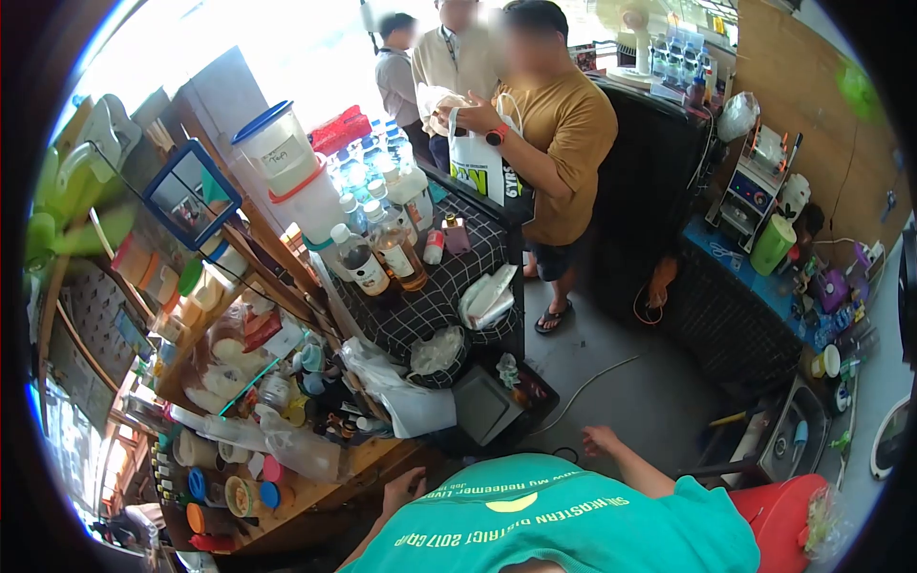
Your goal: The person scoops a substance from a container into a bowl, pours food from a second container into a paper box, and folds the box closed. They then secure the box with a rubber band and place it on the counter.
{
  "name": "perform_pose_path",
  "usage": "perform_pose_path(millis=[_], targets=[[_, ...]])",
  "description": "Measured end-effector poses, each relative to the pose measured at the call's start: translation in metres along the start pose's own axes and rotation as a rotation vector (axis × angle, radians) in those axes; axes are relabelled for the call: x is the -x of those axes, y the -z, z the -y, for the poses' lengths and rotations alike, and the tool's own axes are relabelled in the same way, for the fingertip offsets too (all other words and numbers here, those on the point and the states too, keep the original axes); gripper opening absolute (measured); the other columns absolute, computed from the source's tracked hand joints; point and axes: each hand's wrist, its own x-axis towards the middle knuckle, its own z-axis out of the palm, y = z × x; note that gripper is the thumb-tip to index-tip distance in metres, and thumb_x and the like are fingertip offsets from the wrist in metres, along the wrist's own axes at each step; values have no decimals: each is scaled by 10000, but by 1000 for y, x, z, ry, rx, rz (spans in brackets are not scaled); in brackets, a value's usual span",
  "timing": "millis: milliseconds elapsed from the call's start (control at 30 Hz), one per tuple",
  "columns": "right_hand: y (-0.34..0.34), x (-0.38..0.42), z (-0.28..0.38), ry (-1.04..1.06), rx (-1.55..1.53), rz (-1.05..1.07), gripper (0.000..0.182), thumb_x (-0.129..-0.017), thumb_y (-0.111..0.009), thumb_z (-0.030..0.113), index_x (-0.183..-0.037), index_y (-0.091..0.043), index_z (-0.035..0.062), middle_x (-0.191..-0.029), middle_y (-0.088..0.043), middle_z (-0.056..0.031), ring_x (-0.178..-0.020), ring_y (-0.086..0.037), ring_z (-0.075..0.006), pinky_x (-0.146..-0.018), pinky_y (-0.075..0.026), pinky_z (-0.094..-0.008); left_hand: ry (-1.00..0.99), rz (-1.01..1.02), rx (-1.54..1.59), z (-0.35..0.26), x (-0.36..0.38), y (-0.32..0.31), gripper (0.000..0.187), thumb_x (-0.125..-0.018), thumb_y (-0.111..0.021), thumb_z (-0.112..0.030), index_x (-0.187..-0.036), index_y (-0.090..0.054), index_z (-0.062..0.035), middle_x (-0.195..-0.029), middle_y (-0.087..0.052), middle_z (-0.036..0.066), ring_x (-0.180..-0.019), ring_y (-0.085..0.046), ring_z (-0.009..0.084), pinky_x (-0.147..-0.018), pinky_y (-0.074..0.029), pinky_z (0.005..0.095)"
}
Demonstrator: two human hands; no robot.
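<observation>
Cramped stall interior, fisheye view looking down over the wearer's green shirt (pixel 554 520). Concrete floor (pixel 630 382) runs through the middle; a wooden counter (pixel 325 487) sits near left, crowded with lids, cups and jars. Left hand (pixel 403 489) rests at the counter's near edge, fingers curled down over the wood; it holds nothing that shows, though the shirt hides part of it. Right hand (pixel 602 440) hangs over the floor, fingers loosely bent, empty, touching nothing. Nearest thing to the left hand: a clear plastic bag (pixel 301 447) lying on the counter just far-left of it, long axis running left to right along the counter. A white bag (pixel 411 401) lies farther back, beside a dark tray (pixel 487 406) that sits between the two hands and beyond them. The left hand is clearly the nearer to the clear plastic bag; the right hand is well apart from it, with the tray between. Far behind, a checked table (pixel 439 296) carries bottles (pixel 382 253). Three people stand at the far side; one in a mustard shirt (pixel 573 134) holds a carrier bag (pixel 478 162). Right side: a blue bench (pixel 764 286) with a green jug (pixel 772 245), and a sink (pixel 793 439) near right.
</observation>
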Motion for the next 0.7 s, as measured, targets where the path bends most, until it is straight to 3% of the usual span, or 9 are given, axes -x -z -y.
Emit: perform_pose_path(millis=[67, 167, 267, 367, 500, 567, 700], targets=[[14, -10, -18, -30, 155, -83, 397, -923, -683, 340, -1153, -625, 20, -990, -687, -125, -722, -676, -250, -625, -591, -415, 216, 141, 97, 31, 29, -15, 272, -901, -704, -179, -1140, -718, -49, -993, -754, 165, -865, -759, 295, -759, -604, 394], [36, -41, -58, -72, 257, -112, 359, -920, -693, 318, -1118, -658, 20, -968, -693, -136, -700, -678, -256, -609, -593, -427, 200, 243, 210, 138, 106, -65, 344, -903, -657, -324, -1111, -733, -62, -1007, -745, 193, -900, -749, 352, -800, -592, 473], [56, -76, -88, -166, 516, -35, 391, -931, -672, 350, -1178, -697, 48, -1034, -718, -139, -805, -711, -268, -692, -606, -442, 371, 378, 129, 141, 134, -70, 354, -897, -653, -336, -1105, -735, -62, -1013, -743, 197, -907, -745, 360, -805, -589, 480], [70, -107, -119, -74, 715, -16, 432, -942, -643, 401, -1244, -714, 100, -1137, -731, -127, -937, -720, -263, -794, -596, -436, 586, 481, -20, 131, 152, -70, 364, -891, -650, -348, -1100, -737, -63, -1018, -740, 202, -915, -742, 367, -811, -585, 487], [61, -92, -97, -170, 786, -19, 446, -942, -621, 438, -1277, -717, 159, -1213, -725, -107, -1047, -708, -252, -870, -576, -417, 731, 521, -118, 129, 179, -78, 378, -883, -646, -365, -1092, -740, -64, -1025, -738, 208, -926, -738, 377, -818, -581, 496], [55, -73, -69, -174, 810, -22, 451, -932, -632, 429, -1203, -738, 84, -1225, -719, -129, -1020, -720, -265, -879, -579, -411, 762, 518, -134, 131, 192, -86, 386, -879, -644, -373, -1088, -741, -64, -1029, -736, 211, -931, -735, 382, -822, -579, 501], [46, -54, -18, -205, 790, 31, 499, -914, -657, 419, -1209, -707, 19, -1219, -717, -150, -964, -734, -280, -872, -584, -404, 786, 496, -155, 140, 220, -118, 400, -872, -640, -390, -1081, -743, -65, -1036, -733, 217, -941, -731, 392, -829, -575, 511]])
